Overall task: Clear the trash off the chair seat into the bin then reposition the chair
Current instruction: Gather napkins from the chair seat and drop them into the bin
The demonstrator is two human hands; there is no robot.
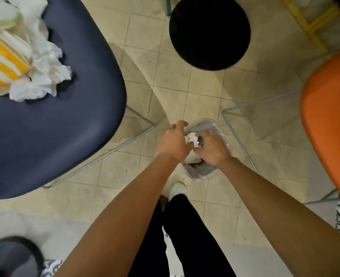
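Head view looks straight down at our two forearms reaching toward the tiled floor (109, 198). Near the frame's centre, our left hand (173, 143) and right hand (212, 149) meet over a small bin (202, 170) lined with a clear plastic bag, standing on the floor just ahead of our white shoe (178, 187). Between the two hands sits a crumpled white paper wad (191, 139); the fingers of both hands curl around it, the left from the 9 o'clock side and the right from 3 o'clock, loosely closed rather than clenched.

At 10 o'clock, the navy chair seat (61, 124) carries more trash: crumpled white napkins (43, 78) touching a yellow-and-white striped paper box (0, 64) at the frame's left edge. An orange chair seat (329, 120) fills the 3 o'clock edge, and a round black stool (209, 33) lies at 12 o'clock, well apart from the bin.
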